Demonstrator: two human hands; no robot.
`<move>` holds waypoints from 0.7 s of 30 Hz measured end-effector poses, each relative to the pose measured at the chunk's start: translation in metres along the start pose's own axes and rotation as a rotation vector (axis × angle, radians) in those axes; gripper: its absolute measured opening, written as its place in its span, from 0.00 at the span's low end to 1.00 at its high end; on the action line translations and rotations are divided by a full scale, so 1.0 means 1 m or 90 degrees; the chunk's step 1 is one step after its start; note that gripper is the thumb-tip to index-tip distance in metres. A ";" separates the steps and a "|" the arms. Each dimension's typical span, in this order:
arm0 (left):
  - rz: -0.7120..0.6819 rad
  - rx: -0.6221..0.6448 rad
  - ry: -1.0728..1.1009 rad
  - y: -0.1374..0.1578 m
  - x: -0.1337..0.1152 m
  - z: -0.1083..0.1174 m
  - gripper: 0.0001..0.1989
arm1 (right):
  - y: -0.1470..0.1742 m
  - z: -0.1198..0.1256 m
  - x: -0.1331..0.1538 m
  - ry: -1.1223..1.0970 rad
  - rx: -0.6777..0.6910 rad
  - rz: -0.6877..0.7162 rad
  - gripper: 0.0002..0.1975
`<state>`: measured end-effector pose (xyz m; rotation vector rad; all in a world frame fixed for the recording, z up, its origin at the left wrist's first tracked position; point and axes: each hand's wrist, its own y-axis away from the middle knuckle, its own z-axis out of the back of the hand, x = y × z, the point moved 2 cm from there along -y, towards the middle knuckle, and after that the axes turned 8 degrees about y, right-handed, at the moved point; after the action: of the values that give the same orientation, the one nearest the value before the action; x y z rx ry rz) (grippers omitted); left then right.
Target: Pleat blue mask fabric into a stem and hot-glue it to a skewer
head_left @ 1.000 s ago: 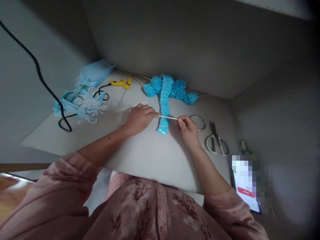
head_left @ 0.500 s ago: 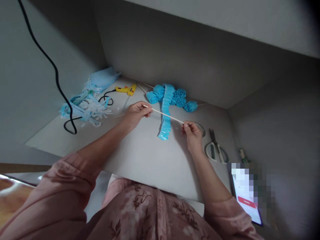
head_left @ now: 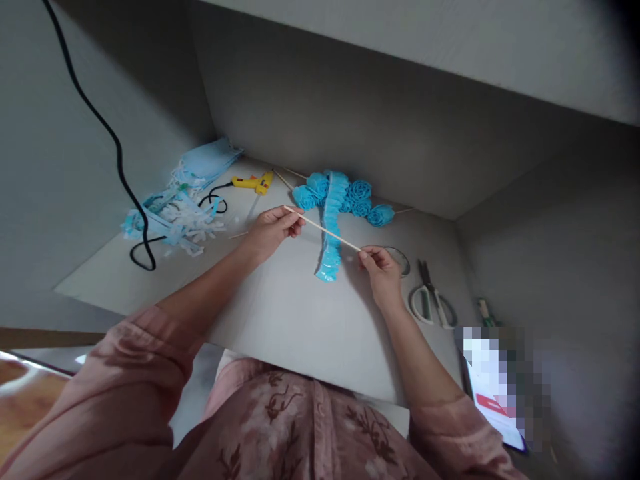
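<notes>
A thin pale wooden stick [head_left: 329,232] is held out between my two hands, slanting down to the right. My left hand [head_left: 276,228] pinches its upper end, and my right hand [head_left: 381,268] grips the lower end between thumb and fingers. Beneath the stick lies a pleated blue strip [head_left: 330,247], its near end loose on the table and its far part resting over a bunch of blue rosettes [head_left: 360,193]. Thin sticks poke out from some of these rosettes.
A yellow glue gun [head_left: 254,183] lies at the back left. Blue face masks [head_left: 207,160] and cut strips [head_left: 175,220] are heaped beside it, crossed by a black cord [head_left: 119,153]. White-handled scissors [head_left: 431,297], a roll of tape [head_left: 400,260] and a phone [head_left: 493,393] lie on the right.
My right hand has shifted slightly left and down with its end of the stick. The left hand stays almost in place. The whole view has tilted a little.
</notes>
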<state>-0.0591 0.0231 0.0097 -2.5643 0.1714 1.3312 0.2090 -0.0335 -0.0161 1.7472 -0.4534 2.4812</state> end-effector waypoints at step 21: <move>-0.231 0.228 -0.794 0.005 -0.010 0.005 0.18 | -0.001 -0.007 0.008 0.574 0.149 0.120 0.12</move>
<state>-0.0704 0.0196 0.0144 -1.0680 -0.2527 2.1577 0.1995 -0.0317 -0.0107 0.4715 -0.2453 3.1783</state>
